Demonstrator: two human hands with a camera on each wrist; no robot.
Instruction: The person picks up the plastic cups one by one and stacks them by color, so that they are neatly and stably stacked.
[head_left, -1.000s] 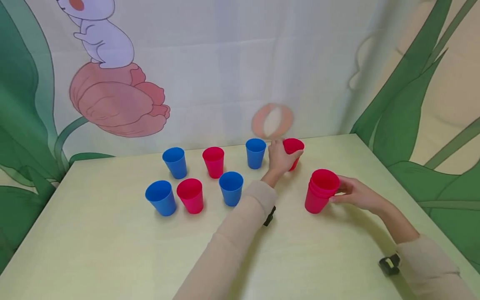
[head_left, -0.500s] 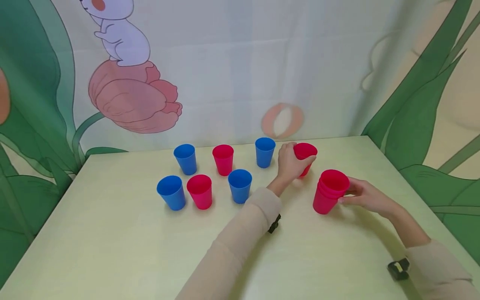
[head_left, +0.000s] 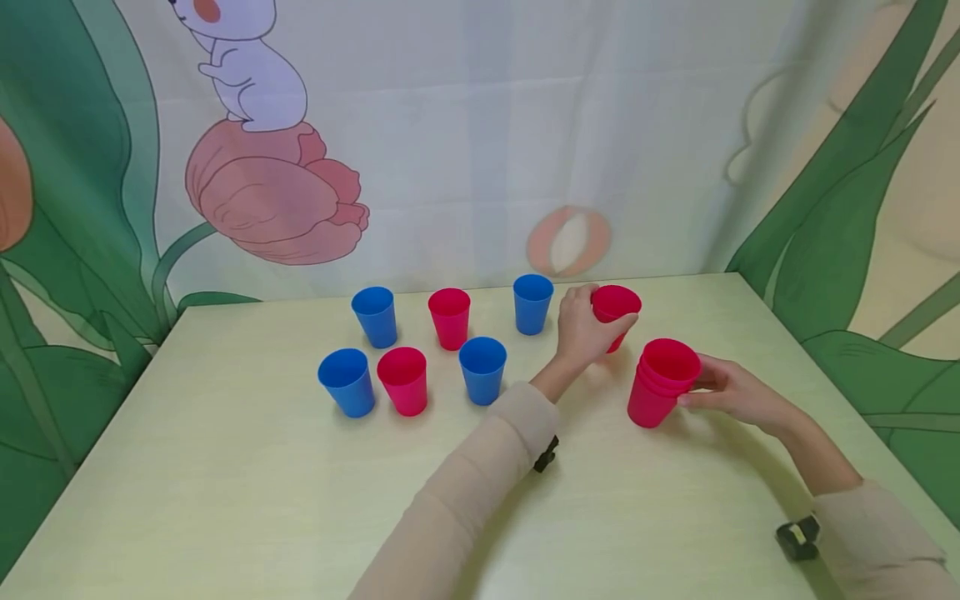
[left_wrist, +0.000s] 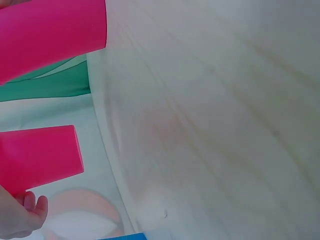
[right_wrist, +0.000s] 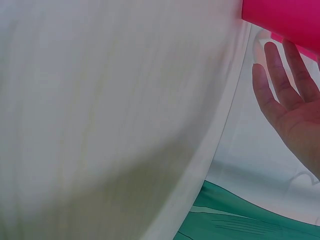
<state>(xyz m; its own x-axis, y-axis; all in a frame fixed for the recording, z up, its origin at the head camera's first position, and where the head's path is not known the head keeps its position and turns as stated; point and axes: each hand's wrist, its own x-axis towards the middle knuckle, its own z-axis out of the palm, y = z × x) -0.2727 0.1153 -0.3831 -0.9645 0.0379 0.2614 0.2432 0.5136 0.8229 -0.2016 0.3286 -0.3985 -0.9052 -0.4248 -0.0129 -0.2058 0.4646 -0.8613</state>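
Observation:
At the back right, my left hand (head_left: pixel 585 332) grips a red cup (head_left: pixel 617 304), thumb on its near side and fingers behind. The left wrist view shows this hand (left_wrist: pixel 19 216) below the red cup (left_wrist: pixel 40 157). Nearer and to the right, my right hand (head_left: pixel 738 392) holds the right side of an upright stack of red cups (head_left: pixel 651 398) between thumb and fingers. Seen in the right wrist view, the hand (right_wrist: pixel 297 102) has several splayed fingers, some near or touching the red stack (right_wrist: pixel 290 20). The held cup and the stack stand apart.
Left of my left hand stand blue cups (head_left: pixel 532 307) (head_left: pixel 483 372) (head_left: pixel 374 318) (head_left: pixel 347 383) and red cups (head_left: pixel 450 320) (head_left: pixel 403 382), upright in two loose rows. A printed curtain (head_left: pixel 435 167) hangs behind the pale table (head_left: pixel 225 467).
My left hand has moved slightly right and nearer with the red cup, closer to the stack. My right hand and the stack have stayed in place; the head view has shifted a little.

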